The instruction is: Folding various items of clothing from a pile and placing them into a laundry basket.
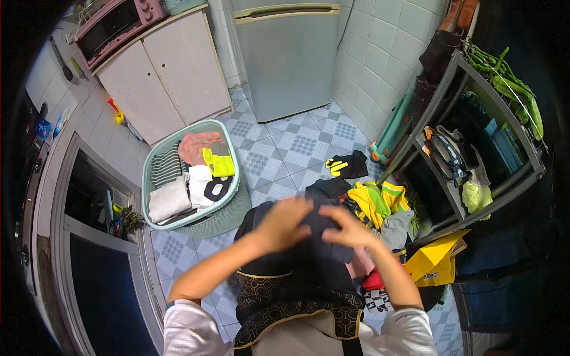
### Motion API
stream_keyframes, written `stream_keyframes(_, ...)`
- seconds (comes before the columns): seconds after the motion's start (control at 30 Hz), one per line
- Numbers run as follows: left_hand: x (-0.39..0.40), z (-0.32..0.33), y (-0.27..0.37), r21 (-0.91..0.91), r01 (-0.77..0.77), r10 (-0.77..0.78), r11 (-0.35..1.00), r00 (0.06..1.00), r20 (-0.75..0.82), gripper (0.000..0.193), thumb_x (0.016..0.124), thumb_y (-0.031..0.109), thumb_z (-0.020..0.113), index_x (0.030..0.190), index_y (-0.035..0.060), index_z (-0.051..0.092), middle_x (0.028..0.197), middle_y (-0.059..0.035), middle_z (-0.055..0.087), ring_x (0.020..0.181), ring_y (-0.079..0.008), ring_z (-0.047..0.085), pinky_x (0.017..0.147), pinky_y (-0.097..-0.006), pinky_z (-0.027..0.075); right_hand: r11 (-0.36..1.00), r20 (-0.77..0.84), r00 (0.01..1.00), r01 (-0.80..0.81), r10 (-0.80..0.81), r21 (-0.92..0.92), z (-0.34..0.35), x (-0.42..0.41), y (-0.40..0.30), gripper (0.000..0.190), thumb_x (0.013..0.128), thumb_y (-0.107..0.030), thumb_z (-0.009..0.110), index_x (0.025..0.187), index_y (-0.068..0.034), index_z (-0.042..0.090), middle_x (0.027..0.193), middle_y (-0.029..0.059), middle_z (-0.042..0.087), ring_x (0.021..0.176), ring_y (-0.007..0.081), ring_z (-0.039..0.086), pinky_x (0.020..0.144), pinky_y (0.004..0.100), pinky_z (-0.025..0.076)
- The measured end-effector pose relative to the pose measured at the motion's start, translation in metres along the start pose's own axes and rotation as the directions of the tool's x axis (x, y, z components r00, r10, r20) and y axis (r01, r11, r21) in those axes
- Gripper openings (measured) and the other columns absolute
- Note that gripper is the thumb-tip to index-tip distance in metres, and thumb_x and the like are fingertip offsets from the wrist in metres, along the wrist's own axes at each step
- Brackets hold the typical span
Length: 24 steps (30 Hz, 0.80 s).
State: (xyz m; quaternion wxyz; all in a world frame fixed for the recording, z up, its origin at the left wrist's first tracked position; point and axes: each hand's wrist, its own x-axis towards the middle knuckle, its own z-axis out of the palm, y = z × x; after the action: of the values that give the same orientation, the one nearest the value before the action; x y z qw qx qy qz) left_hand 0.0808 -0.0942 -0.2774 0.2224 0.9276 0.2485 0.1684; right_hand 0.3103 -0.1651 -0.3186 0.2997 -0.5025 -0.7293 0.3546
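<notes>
Dark navy cloth (318, 256) is spread over my lap. Above it my left hand (285, 224) is blurred, its thumb and fingers apart. Facing it from the other side, my right hand (349, 226) also has its thumb and fingers spread. I see nothing gripped in either hand; whether the fingertips touch the cloth is unclear. Past my right hand, a loose pile of clothes lies on the floor, with a yellow and green garment (376, 202) and a grey garment (396, 229) in it. A light green laundry basket (222, 218) at left holds folded clothes, including a striped piece (167, 164).
A black garment with yellow (354, 164) lies on the tiled floor (296, 144). A yellow bag (429, 262) and a metal-framed shelf (445, 98) with vegetables stand at right. Ahead are a refrigerator (289, 62) and a white cabinet (178, 66) bearing a pink toaster oven (116, 29).
</notes>
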Motion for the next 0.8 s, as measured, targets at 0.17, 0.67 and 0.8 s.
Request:
stream_keyframes(0.17, -0.063, 0.044, 0.01, 0.45, -0.031, -0.068, 0.892, 0.977, 0.201, 0.087, 0.066, 0.044, 0.071, 0.136, 0.0096, 0.034, 0.14, -0.0223, 0.026, 0.128, -0.0439, 0.024, 0.104, -0.0521, 0.023, 0.934, -0.09, 0.996, -0.013, -0.02, -0.358, 0.054, -0.05, -0.024, 0.078, 0.066, -0.023, 0.075, 0.133, -0.008, 0.037, 0.138, 0.0231, 0.027, 0.128, 0.0414, 0.026, 0.102, 0.047, 0.028)
stream_keyframes(0.67, -0.032, -0.085, -0.04, 0.176, 0.272, -0.216, 0.946, 0.935, -0.281, 0.028, 0.068, -0.004, 0.046, 0.093, 0.0022, 0.057, 0.085, -0.0205, 0.061, 0.083, -0.0375, 0.059, 0.069, -0.0455, 0.047, 0.854, -0.106, 0.954, 0.197, -0.28, -0.481, -0.068, 0.084, -0.076, 0.028, 0.068, 0.005, 0.057, 0.094, -0.002, 0.058, 0.091, 0.0174, 0.06, 0.088, 0.0361, 0.058, 0.076, 0.039, 0.047)
stream_keyframes(0.8, -0.02, -0.187, -0.062, 0.367, 0.361, -0.159, 0.857, 0.863, -0.479, 0.028, 0.066, -0.005, 0.049, 0.093, 0.0, 0.056, 0.083, -0.024, 0.06, 0.082, -0.0409, 0.058, 0.07, -0.0477, 0.046, 0.764, -0.149, 0.835, 0.393, -0.529, -0.512, -0.096, 0.183, -0.133, 0.023, 0.073, -0.002, 0.06, 0.095, -0.004, 0.059, 0.095, 0.0161, 0.061, 0.087, 0.0358, 0.058, 0.075, 0.0406, 0.047)
